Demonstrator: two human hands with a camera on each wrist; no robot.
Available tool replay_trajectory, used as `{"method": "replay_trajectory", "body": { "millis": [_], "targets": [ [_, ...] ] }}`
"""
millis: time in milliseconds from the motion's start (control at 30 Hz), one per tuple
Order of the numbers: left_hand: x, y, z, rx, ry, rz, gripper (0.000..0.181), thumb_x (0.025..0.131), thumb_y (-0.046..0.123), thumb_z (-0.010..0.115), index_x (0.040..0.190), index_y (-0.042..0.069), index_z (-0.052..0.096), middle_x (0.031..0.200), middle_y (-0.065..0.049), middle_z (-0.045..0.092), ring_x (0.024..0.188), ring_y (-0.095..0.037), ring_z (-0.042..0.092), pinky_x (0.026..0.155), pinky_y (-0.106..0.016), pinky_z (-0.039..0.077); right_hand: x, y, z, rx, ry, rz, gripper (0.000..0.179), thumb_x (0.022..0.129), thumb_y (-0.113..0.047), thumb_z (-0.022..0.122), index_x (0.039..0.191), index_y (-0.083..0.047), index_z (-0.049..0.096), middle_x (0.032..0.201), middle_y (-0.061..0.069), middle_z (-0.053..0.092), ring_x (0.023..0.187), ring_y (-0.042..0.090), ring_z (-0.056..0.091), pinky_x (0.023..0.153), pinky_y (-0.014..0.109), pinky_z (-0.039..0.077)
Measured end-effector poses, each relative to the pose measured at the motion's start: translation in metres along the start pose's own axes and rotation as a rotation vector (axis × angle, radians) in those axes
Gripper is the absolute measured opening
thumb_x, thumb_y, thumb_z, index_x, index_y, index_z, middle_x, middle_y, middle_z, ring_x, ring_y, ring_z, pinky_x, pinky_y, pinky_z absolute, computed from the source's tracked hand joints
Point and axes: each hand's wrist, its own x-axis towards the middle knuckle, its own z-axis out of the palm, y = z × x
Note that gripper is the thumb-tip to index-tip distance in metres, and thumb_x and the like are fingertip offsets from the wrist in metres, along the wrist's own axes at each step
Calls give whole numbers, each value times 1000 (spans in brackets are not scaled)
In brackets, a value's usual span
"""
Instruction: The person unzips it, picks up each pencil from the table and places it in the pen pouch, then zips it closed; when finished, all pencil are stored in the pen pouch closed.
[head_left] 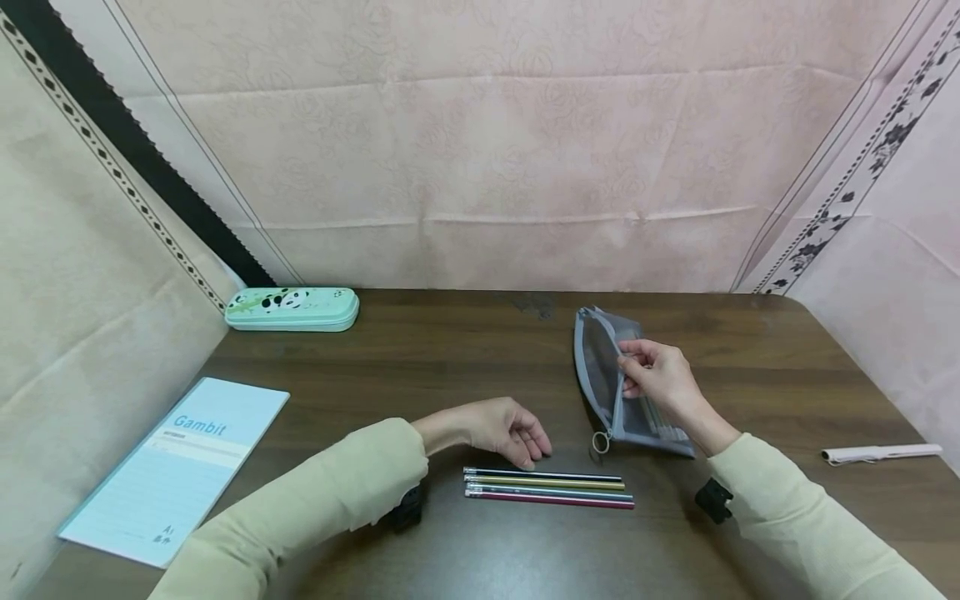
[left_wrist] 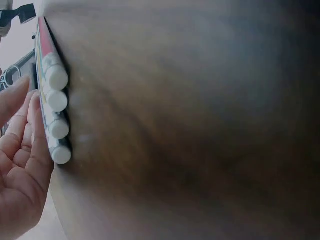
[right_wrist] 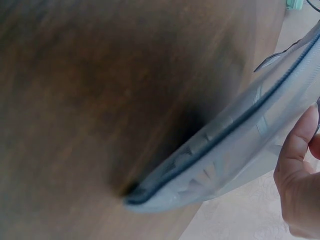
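Observation:
Several pencils (head_left: pixel 550 490) lie side by side on the table, their white-capped ends (left_wrist: pixel 56 78) pointing left. My left hand (head_left: pixel 504 425) hovers at their far side with its fingers loosely bent and nothing held, the fingertips close to the black pencil (head_left: pixel 555 476). To the right, a grey-blue mesh zipper pouch (head_left: pixel 637 427) stands with its mouth unzipped and gaping. My right hand (head_left: pixel 660 377) pinches the rim of that mouth between thumb and fingers. A ring pull (head_left: pixel 601 442) hangs at the pouch's near corner. Slim pale shapes show through the mesh (right_wrist: pixel 200 175).
A mint-green pencil case (head_left: pixel 292 309) with a panda print sits at the back left. The light-blue notebook (head_left: pixel 180 467) lies at the left edge. On the far right is a white pen (head_left: pixel 881 452). Pale cloth (head_left: pixel 525 167) hangs around the wooden table (head_left: pixel 420 367).

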Motion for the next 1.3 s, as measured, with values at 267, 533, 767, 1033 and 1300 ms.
{"method": "replay_trajectory", "body": {
  "millis": [267, 533, 767, 1033, 1300],
  "targets": [
    [-2, 4, 3, 163, 41, 13, 22, 78, -3, 72, 98, 6, 70, 84, -1, 66, 74, -7, 61, 68, -18, 51, -1, -1, 0, -5, 1, -1, 36, 92, 2, 52, 125, 16, 48, 76, 7, 56, 53, 4, 57, 53, 24, 56],
    [-3, 6, 7, 260, 57, 11, 21, 77, -1, 74, 93, 11, 71, 79, 4, 65, 71, -6, 60, 64, -17, 50, -1, -1, 0, -13, -1, -5, 36, 93, 2, 52, 125, 16, 48, 77, 8, 56, 53, 4, 57, 54, 23, 56],
    [-2, 7, 9, 315, 62, 25, 20, 78, -5, 71, 90, 11, 72, 75, 6, 65, 66, -4, 60, 62, -15, 50, -1, 0, 0, -19, -6, -3, 36, 93, 1, 53, 126, 15, 48, 78, 10, 57, 54, 4, 57, 54, 24, 56],
    [-2, 10, 10, 397, 63, 49, 21, 76, -7, 70, 85, 12, 72, 72, 9, 64, 66, 0, 58, 62, -14, 50, -1, 1, 0, -17, -3, -7, 36, 93, 1, 53, 125, 15, 48, 78, 9, 57, 54, 4, 57, 54, 23, 56],
    [-6, 15, -9, 241, -19, 68, 20, 79, -6, 68, 94, 8, 71, 83, 2, 67, 77, -9, 62, 70, -19, 53, -1, 0, -1, -20, -9, -2, 36, 93, -1, 53, 126, 15, 48, 80, 11, 57, 55, 5, 58, 54, 23, 56]
  ]
}}
